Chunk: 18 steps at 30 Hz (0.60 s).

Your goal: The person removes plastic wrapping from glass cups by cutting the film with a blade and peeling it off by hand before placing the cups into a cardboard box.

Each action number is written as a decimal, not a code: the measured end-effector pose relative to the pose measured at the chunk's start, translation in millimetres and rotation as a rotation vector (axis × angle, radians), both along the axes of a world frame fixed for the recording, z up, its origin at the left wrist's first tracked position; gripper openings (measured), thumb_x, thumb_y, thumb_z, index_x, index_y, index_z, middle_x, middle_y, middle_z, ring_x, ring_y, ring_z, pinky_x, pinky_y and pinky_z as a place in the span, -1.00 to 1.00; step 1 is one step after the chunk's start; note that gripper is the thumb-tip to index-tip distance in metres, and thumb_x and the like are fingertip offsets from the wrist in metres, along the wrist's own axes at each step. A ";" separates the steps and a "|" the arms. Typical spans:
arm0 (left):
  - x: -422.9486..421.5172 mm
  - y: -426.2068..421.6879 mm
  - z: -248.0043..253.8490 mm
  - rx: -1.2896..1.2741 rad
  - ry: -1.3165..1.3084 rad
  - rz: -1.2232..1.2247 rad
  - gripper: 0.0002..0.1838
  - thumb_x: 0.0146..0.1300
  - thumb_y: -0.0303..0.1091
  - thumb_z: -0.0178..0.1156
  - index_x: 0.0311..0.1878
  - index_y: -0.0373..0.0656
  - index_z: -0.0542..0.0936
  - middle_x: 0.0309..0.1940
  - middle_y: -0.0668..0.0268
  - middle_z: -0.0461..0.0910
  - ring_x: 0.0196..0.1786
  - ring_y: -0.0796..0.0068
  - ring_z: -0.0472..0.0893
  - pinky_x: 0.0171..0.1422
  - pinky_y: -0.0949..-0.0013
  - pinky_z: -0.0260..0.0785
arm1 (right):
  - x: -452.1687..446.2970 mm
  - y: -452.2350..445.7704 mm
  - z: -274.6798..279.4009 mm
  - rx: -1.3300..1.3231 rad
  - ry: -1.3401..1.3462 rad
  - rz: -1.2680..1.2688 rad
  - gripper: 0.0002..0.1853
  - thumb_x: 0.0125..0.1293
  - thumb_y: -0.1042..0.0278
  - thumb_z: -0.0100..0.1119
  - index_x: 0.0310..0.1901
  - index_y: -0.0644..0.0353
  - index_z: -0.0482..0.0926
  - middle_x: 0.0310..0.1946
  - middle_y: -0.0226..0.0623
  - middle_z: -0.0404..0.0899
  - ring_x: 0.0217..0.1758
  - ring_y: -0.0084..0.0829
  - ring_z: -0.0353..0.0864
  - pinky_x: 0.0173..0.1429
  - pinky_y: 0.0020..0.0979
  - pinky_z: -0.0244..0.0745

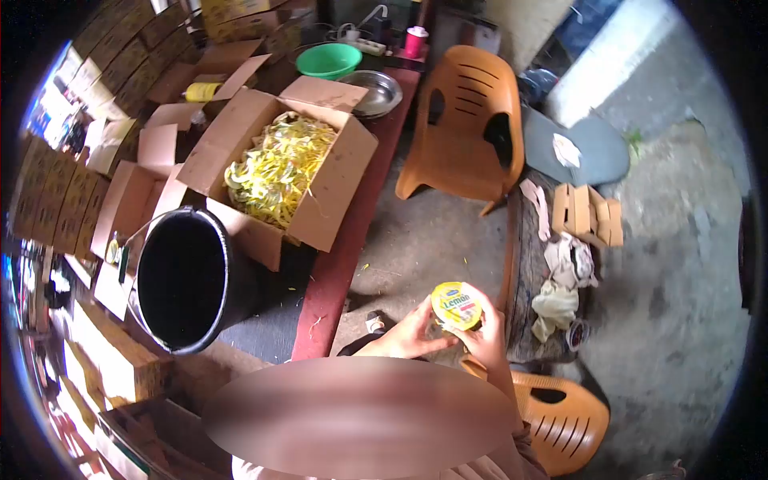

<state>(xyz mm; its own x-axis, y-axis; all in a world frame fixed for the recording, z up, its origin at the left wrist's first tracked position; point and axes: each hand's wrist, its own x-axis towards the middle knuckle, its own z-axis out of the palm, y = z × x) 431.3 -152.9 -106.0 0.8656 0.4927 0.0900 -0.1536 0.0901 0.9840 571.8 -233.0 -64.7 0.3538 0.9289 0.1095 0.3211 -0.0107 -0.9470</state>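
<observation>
A round container with a yellow lid reading "Lemon" [457,306] is held up between my two hands, near the middle of the head view. My left hand [410,334] has its fingers at the container's left side. My right hand [486,336] wraps its fingers round the right and lower edge. Beyond my left hand, an open cardboard box [340,180] on the table holds a heap of yellow and white strips [282,168]. A black bucket [182,280] stands to the left of that box.
A red-edged table [332,296] lies at left, with a green basin [329,60] and a metal bowl [374,94]. Orange chairs stand ahead [472,120] and at lower right [572,420]. Cloths [555,304] and a small carton [588,214] lie at right.
</observation>
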 end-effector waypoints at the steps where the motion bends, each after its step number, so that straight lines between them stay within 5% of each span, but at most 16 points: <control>1: 2.2 7.8 9.0 0.064 -0.020 0.070 -0.23 0.00 -0.35 0.33 0.24 -0.23 0.14 0.12 0.13 0.31 0.21 0.37 0.29 0.31 0.29 0.09 | 0.1 13.9 -1.1 0.007 -0.010 0.026 -0.39 -0.06 0.45 0.38 0.05 0.38 0.35 -0.13 -0.11 0.53 -0.04 -0.42 0.52 0.04 -0.40 0.41; 4: -4.9 22.5 -16.3 0.083 0.025 0.267 -0.33 -0.01 -0.40 0.28 0.19 -0.25 0.24 0.11 0.10 0.32 0.19 0.23 0.33 0.28 0.25 0.13 | -4.7 53.4 8.2 0.089 -0.074 0.199 -0.25 -0.11 0.33 0.44 0.12 0.36 0.27 -0.18 -0.10 0.55 -0.09 -0.38 0.55 0.00 -0.40 0.42; 6: -25.3 35.9 -18.3 0.045 0.044 0.316 -0.46 0.00 -0.42 0.26 0.10 -0.27 0.35 0.03 0.15 0.42 0.11 0.32 0.40 0.23 0.28 0.19 | -2.4 78.7 11.0 0.078 0.036 0.417 -0.05 -0.16 0.22 0.49 0.24 0.35 0.12 -0.18 -0.14 0.55 -0.12 -0.42 0.55 0.00 -0.40 0.42; 10: -58.5 46.9 -16.2 -0.064 0.086 0.704 -0.66 0.08 -0.53 0.18 -0.03 -0.31 0.47 -0.12 0.27 0.53 -0.06 0.49 0.50 0.10 0.40 0.31 | 16.9 152.8 -35.0 -0.058 0.559 0.486 -0.28 0.07 0.23 0.32 0.23 0.23 0.19 -0.05 -0.28 0.43 -0.26 -0.57 0.49 -0.08 -0.55 0.41; 11: -66.4 48.8 -20.6 -0.073 0.091 0.802 -0.68 0.09 -0.54 0.17 -0.04 -0.31 0.48 -0.14 0.28 0.54 -0.09 0.50 0.51 0.07 0.41 0.33 | 24.6 178.2 -45.5 -0.192 0.488 0.345 -0.45 0.14 0.33 0.24 0.15 0.23 0.30 -0.13 -0.33 0.48 -0.26 -0.62 0.48 -0.13 -0.61 0.40; 13: -81.3 51.2 -32.4 -0.130 0.088 0.979 -0.70 0.09 -0.57 0.16 -0.06 -0.31 0.49 -0.18 0.28 0.55 -0.13 0.50 0.53 0.02 0.41 0.36 | 39.1 232.5 -78.5 -0.048 0.077 0.224 -0.72 0.16 0.32 0.22 -0.11 0.23 0.53 -0.42 -0.44 0.55 -0.33 -0.70 0.48 -0.31 -0.63 0.39; 18: -87.5 76.4 -17.7 -0.104 0.122 1.451 -0.69 0.18 -0.52 0.08 0.02 -0.28 0.46 -0.12 0.23 0.53 -0.07 0.45 0.52 0.02 0.39 0.37 | 70.9 368.8 -99.7 0.218 -0.505 0.084 -0.88 0.04 0.32 0.26 -0.41 0.17 0.62 -0.59 -0.34 0.46 -0.53 -0.42 0.47 -0.41 -0.40 0.38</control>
<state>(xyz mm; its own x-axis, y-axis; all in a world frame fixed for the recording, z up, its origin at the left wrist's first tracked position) 343.8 -76.5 -123.7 -0.3875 0.9212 -0.0362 -0.0879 0.0021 0.9961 642.6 135.8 -164.4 0.1332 0.8883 0.4395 0.7273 0.2136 -0.6522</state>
